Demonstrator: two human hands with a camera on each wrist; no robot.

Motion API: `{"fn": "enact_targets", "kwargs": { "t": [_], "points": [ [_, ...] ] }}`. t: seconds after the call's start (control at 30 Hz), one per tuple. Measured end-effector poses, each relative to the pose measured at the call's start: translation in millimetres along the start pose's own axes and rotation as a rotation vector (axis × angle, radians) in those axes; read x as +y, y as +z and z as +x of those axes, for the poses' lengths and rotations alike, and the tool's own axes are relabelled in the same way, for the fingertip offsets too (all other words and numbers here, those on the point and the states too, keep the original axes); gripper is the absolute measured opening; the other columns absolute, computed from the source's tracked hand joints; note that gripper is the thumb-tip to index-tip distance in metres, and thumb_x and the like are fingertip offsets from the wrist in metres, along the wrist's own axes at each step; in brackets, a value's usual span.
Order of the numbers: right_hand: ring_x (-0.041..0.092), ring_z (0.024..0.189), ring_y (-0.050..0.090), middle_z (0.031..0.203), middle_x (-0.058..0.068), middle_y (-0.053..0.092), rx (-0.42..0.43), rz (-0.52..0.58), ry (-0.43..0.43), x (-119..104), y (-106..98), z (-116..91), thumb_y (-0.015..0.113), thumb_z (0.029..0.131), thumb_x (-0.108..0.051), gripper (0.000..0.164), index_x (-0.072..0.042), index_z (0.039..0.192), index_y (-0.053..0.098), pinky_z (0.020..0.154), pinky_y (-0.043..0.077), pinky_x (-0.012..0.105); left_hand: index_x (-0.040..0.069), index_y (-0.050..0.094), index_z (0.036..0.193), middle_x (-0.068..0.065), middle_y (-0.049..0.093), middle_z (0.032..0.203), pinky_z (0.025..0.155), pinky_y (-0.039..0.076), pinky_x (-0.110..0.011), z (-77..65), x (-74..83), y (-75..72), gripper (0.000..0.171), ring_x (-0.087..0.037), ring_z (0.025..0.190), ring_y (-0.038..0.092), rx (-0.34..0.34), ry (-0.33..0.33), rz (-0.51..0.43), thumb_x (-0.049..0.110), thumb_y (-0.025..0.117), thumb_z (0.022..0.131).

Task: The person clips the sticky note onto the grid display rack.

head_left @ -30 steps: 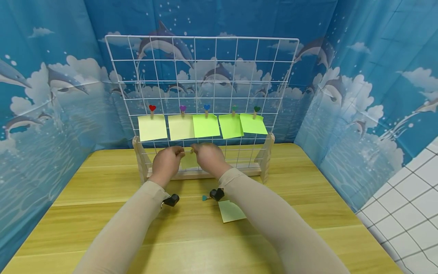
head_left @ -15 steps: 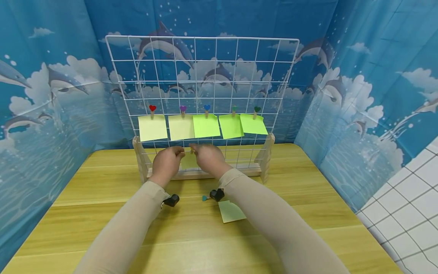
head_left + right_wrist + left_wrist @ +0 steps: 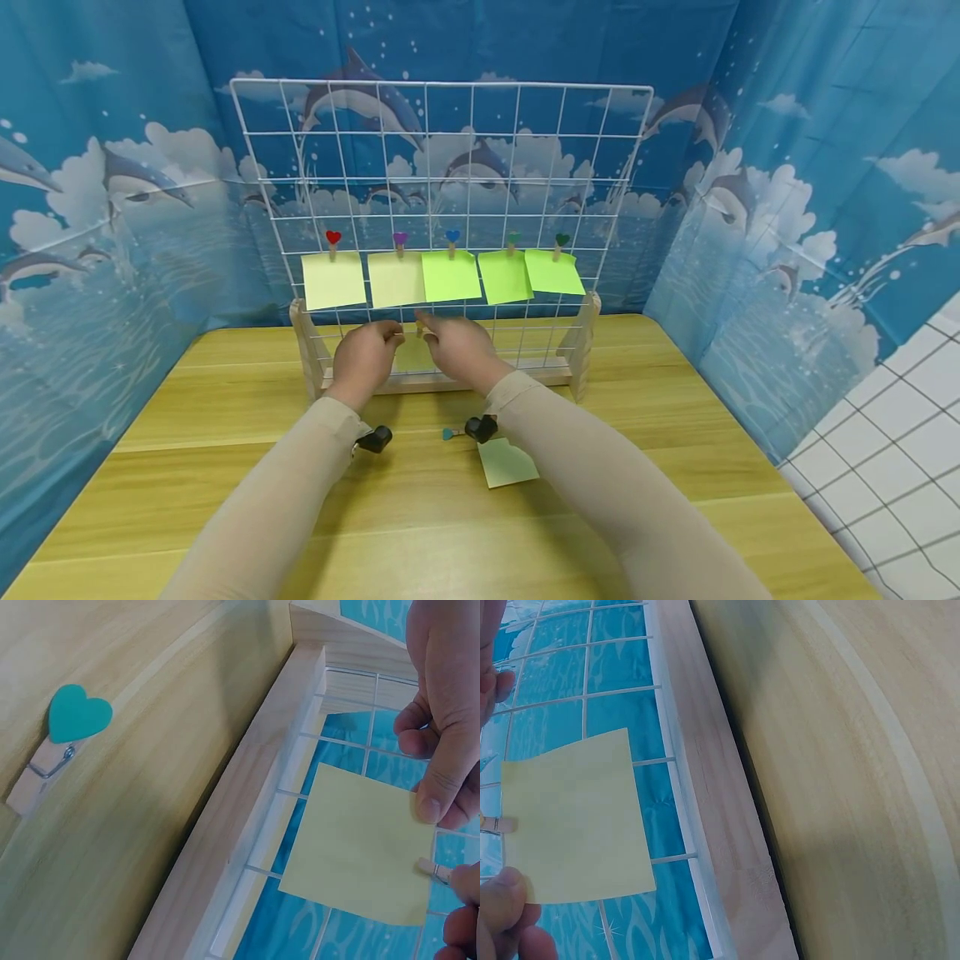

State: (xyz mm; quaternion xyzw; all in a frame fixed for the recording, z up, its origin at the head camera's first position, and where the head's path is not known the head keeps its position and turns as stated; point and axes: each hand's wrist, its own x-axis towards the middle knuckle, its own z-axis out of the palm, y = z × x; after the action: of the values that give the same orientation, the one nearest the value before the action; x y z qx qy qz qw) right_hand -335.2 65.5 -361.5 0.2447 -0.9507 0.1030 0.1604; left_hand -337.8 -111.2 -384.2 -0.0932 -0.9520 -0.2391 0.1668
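Low on the white wire grid (image 3: 472, 179), a pale yellow sticky note (image 3: 577, 825) lies against the wires. My left hand (image 3: 362, 358) pinches one upper corner of it between thumb and fingers. A small wooden clothespin (image 3: 435, 870) bites the note's top edge. Around that clothespin my right hand (image 3: 459, 346) has its thumb and index finger spread apart, the fingertips close to the peg. In the left wrist view, the right fingers (image 3: 504, 686) show at the upper left, away from the peg.
Several yellow and green notes (image 3: 452, 277) hang above in a row under heart-topped clothespins. Wooden feet (image 3: 585, 346) and a bar hold the grid. On the table (image 3: 420, 542) lie a teal heart clothespin (image 3: 79, 712) and a pale green note (image 3: 506, 462). Dolphin curtains (image 3: 750, 208) surround it.
The right thumb and index finger have parted from their pinch on the clothespin, and the right wrist has shifted slightly right. The left hand keeps its place on the note.
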Motion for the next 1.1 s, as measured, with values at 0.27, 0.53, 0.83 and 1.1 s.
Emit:
{"fn": "enact_targets", "kwargs": {
  "t": [0.27, 0.53, 0.83, 1.1],
  "points": [
    [0.009, 0.044, 0.043, 0.055, -0.006, 0.05, 0.077, 0.025, -0.034, 3.6, -8.7, -10.6, 0.048, 0.096, -0.033, 0.041, -0.03, 0.138, 0.045, 0.04, 0.034, 0.023, 0.022, 0.066, 0.114, 0.002, 0.07, 0.103, 0.07, 0.052, -0.038, 1.1, -2.2, 1.0, 0.027, -0.018, 0.084, 0.066, -0.01, 0.001, 0.007, 0.035, 0.053, 0.094],
    [0.022, 0.105, 0.06, 0.113, 0.003, 0.066, 0.147, -0.021, -0.04, 12.4, -12.2, -22.5, 0.053, 0.093, -0.036, 0.037, -0.024, 0.128, 0.057, 0.081, 0.053, 0.038, 0.023, 0.067, 0.113, 0.001, 0.07, 0.101, 0.066, 0.051, -0.036, -1.1, -0.7, -0.5, 0.025, -0.017, 0.079, 0.066, -0.006, 0.013, 0.023, 0.033, 0.054, 0.094],
    [0.023, 0.11, 0.056, 0.118, 0.006, 0.061, 0.201, 0.003, -0.069, 26.5, -9.3, -34.3, 0.051, 0.094, -0.038, 0.038, -0.018, 0.125, 0.06, 0.094, 0.046, 0.041, 0.026, 0.064, 0.117, 0.003, 0.069, 0.102, 0.062, 0.049, -0.032, -3.5, -0.9, -2.5, 0.026, -0.014, 0.079, 0.064, -0.03, 0.001, 0.028, 0.035, 0.053, 0.094],
    [0.027, 0.114, 0.054, 0.124, 0.005, 0.058, 0.215, 0.01, -0.089, 34.9, -10.2, -42.3, 0.052, 0.093, -0.037, 0.04, -0.014, 0.126, 0.058, 0.099, 0.042, 0.043, 0.028, 0.063, 0.119, 0.004, 0.068, 0.102, 0.055, 0.046, -0.028, -7.1, -0.2, -3.6, 0.028, -0.012, 0.074, 0.063, -0.027, 0.018, 0.058, 0.036, 0.054, 0.094]
  ]
}}
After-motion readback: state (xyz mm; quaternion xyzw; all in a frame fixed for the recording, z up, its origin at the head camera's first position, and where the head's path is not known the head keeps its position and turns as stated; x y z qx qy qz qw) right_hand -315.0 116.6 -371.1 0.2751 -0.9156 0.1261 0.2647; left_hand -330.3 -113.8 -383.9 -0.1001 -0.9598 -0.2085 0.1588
